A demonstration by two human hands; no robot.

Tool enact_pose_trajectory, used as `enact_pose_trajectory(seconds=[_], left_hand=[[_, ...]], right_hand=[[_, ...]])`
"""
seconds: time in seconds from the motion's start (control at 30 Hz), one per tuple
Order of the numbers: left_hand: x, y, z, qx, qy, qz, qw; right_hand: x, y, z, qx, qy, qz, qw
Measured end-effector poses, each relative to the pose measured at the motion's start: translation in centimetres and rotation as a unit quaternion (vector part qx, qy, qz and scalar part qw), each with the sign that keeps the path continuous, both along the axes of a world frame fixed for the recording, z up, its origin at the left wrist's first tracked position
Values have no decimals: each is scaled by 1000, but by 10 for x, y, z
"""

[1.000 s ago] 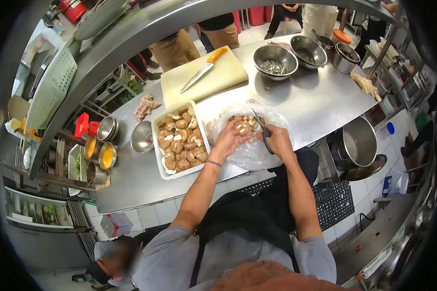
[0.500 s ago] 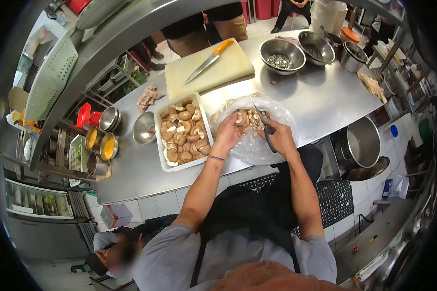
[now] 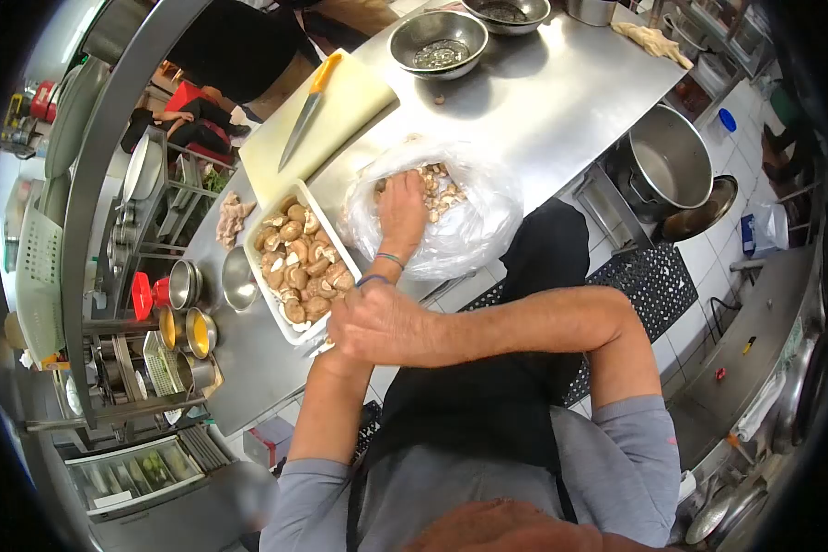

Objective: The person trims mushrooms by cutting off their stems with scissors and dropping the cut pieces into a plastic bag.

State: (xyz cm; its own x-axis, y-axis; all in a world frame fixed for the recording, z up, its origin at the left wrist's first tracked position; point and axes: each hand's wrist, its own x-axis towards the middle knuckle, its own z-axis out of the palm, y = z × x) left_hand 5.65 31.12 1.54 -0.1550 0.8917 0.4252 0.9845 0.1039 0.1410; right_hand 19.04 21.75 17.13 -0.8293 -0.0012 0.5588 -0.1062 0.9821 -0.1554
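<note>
My left hand (image 3: 402, 204) reaches into a clear plastic bag (image 3: 478, 221) of mushroom pieces (image 3: 442, 190), its fingertips hidden among the contents. Across my left forearm lies my right hand (image 3: 373, 322), closed in a fist near the blue wristband. A small pale, shiny bit shows beside that fist, too little to name. Left of the bag stands a white tray (image 3: 343, 247) of whole brown mushrooms (image 3: 305, 267); its near corner is close to my right hand.
An orange-handled knife (image 3: 302, 124) lies on a cutting board (image 3: 354, 97) beyond the tray. Metal bowls (image 3: 437, 46) stand at the back, others (image 3: 239, 279) at the left. A large pot (image 3: 667, 161) is beyond the table's right edge. A person in dark clothes is across the table.
My right hand has left the bag and crossed over my left forearm; the dark scissors it held are no longer recognisable. My left hand has reached deeper into the bag. The view has turned.
</note>
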Motion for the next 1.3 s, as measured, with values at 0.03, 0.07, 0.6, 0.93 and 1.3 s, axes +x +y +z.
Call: enact_pose_trajectory(seconds=[0.03,0.07,0.6,0.93,1.3], left_hand=[[1,-2,2,4,4,2,1000],[1,-4,5,7,8,5,1000],[-1,-7,8,11,-18,3,1000],[-3,-8,5,8,0,1,1000],[1,-12,22,59,-80,12,995]], right_hand=[[-2,2,-8,22,-5,-16,1000],[1,11,-4,38,-36,-33,998],[17,25,3,28,-44,-47,998],[22,23,7,34,-55,-72,995],[22,57,-31,-108,-30,-108,988]])
